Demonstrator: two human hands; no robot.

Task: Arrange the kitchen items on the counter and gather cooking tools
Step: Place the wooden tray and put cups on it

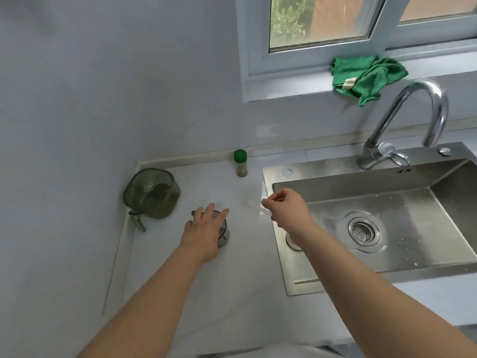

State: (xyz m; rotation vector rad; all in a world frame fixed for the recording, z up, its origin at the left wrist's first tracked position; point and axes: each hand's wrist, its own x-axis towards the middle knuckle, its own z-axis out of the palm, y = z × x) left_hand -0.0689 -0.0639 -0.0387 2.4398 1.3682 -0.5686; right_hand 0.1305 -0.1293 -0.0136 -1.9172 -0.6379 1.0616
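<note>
Step in hand, by judgement: steady the clear cup (224, 233), then bring the thin clear stick (256, 210) to it.

Left hand (206, 228) flat over the cup's mouth, fingers straight and spread, gripping nothing. Better curled round the wall, to keep the mouth free.

Right hand (289, 208) by the sink (361, 184) edge, fingers pinching the stick's end. Lower slowly, tip first.

Containers:
- Green translucent jug (152, 193), far left on counter (245, 267); contents unreadable.
- Cup near it, mid-counter; inside mostly hidden by the hand.
- Green-capped spice bottle (240, 165) at back wall, partly filled, pale.
</note>
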